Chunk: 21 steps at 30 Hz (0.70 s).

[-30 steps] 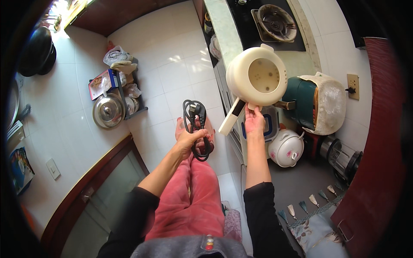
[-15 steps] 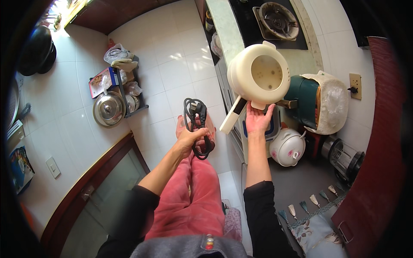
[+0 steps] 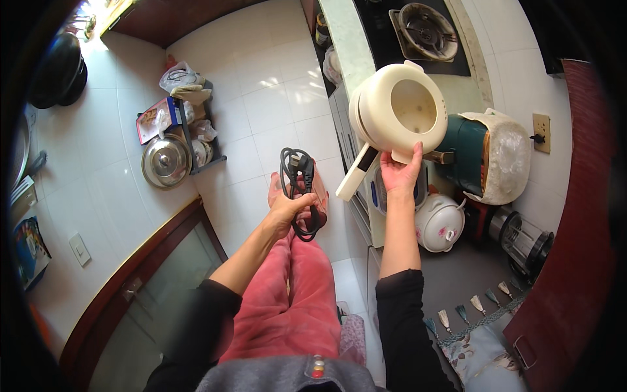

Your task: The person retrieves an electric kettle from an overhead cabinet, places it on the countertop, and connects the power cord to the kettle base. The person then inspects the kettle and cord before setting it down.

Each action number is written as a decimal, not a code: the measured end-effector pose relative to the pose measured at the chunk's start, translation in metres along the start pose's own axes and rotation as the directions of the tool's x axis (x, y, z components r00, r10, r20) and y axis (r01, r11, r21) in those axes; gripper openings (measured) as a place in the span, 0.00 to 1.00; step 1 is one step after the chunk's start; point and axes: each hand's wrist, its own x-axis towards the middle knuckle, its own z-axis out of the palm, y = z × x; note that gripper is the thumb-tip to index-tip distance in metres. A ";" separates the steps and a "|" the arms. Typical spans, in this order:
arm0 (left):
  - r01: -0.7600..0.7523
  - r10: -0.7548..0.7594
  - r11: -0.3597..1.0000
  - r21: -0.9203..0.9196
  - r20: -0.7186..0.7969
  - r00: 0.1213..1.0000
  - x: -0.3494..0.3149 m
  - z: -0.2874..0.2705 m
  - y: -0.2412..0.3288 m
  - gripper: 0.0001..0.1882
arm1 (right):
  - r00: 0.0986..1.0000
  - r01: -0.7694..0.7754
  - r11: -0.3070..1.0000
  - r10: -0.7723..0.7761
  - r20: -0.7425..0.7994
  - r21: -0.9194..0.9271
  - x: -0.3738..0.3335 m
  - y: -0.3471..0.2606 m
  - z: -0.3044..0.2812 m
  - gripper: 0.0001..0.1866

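Note:
My left hand (image 3: pixel 287 210) is closed around a coiled black power cord (image 3: pixel 304 166), its plug at the top of the loops, above the floor. At the counter, my right hand (image 3: pixel 400 175) pinches the front tab of a cream lid (image 3: pixel 380 97), thumb on top and fingers below. This lid has a round clear window with droplets on it. It sits over a cream electric pot (image 3: pixel 354 117), whose long handle (image 3: pixel 356 175) points toward me. Whether the lid is raised off the pot, I cannot tell.
A gas burner (image 3: pixel 428 31) lies beyond the pot. To the right stand a dark green appliance (image 3: pixel 465 147) under a cloth, a white floral lidded pot (image 3: pixel 439 225) and a clear blender jug (image 3: pixel 522 235). A rack (image 3: pixel 208 166) with a steel pot lid (image 3: pixel 166 161) stands left.
My right hand has shifted slightly right and up, its thumb now over the lid's tab. The lid has moved a little to the right. My left hand stays put with the cord.

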 end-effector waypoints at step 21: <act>-0.019 0.020 0.998 -0.058 0.006 1.000 -0.002 -0.005 -0.001 0.24 | 0.993 0.111 0.990 -0.113 -0.021 -0.081 0.020 -0.002 -0.006 0.37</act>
